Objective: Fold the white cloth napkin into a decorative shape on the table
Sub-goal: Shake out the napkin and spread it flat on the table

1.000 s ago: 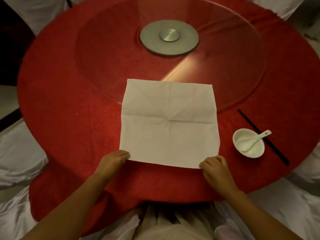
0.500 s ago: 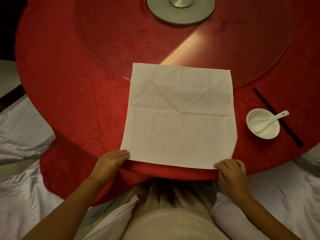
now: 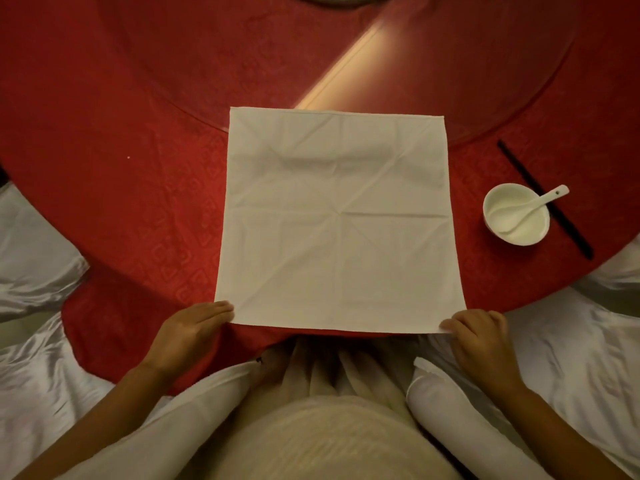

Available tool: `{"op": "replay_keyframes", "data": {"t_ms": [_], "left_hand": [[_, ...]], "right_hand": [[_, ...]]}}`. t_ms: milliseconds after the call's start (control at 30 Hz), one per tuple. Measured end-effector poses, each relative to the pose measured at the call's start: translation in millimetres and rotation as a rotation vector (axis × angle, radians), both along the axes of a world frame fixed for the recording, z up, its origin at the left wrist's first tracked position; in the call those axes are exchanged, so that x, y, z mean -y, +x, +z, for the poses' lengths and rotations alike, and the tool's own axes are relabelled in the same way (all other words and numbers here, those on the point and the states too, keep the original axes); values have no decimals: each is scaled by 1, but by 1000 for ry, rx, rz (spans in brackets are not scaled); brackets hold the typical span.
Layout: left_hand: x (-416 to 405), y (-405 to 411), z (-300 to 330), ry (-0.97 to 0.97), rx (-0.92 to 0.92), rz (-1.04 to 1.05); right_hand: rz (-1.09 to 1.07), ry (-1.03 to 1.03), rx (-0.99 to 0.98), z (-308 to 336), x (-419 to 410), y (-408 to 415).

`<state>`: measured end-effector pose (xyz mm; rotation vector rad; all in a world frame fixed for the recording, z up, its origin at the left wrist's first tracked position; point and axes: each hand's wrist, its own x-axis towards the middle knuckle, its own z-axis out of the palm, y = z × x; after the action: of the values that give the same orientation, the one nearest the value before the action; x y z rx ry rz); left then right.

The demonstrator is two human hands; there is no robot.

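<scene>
Bowl (image 3: 516, 213) right of napkin (image 3: 337, 220)

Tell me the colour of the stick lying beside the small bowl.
Black. The stick lies right of the white bowl, clearest in the head view.

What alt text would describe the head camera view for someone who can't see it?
Two hands, left hand and right hand, hold the near corners of a flat white napkin on a red table; a bowl with spoon sits right.
</scene>
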<state>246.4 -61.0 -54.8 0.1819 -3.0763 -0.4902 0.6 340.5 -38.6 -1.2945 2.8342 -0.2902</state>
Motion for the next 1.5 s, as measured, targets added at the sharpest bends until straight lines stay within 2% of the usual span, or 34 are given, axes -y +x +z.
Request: {"op": "replay_keyframes", "data": {"t_ms": [67,133,200,267,367,467,633,833,967,1000,1067,1133,1167,1233,1333,1433,1500], "left_hand": [[-2,-9,4,-39,-45,29],[-9,-31,11,-49,-97,145],[-28,-66,17,-29,-132,313],[-59,-111,21,7,-88,400],[-106,-157,10,7,77,292],[-124,-157,-19,-57,252,168],[-90,-132,-39,-55,268,145],[-44,-106,-31,-2,280,433],[-23,-122,-23,14,256,737],[-24,-139,-20,11,222,704],[-35,-183,-16,-29,155,464],[-51,-226,-19,-80,125,231],[-55,-242,-22,-84,142,181],[-52,-258,-34,-69,178,175],[-23,-252,-47,-96,159,188],[14,-236,-49,-90,171,288],[35,-222,-46,-96,194,427]], "right_hand": [[-39,-8,48,2,-2,2],[-43,-44,91,4,8,7],[-57,-27,104,7,37,11],[-98,44,116,7,81,15],[-141,163,152,-2,142,20],[-194,285,193,-24,157,19],[-36,263,179,-39,117,0],[-236,292,229,-32,56,-33],[-367,217,186,-21,88,-39],[-329,184,163,-22,111,-41],[-214,143,121,-25,165,-49],[-147,168,104,-32,210,-61],[-125,202,109,-37,226,-68],[-86,250,115,-47,239,-83],[-67,198,103,-54,223,-107],[-192,177,117,-56,192,-143],[-316,180,107,-55,172,-165]]}}
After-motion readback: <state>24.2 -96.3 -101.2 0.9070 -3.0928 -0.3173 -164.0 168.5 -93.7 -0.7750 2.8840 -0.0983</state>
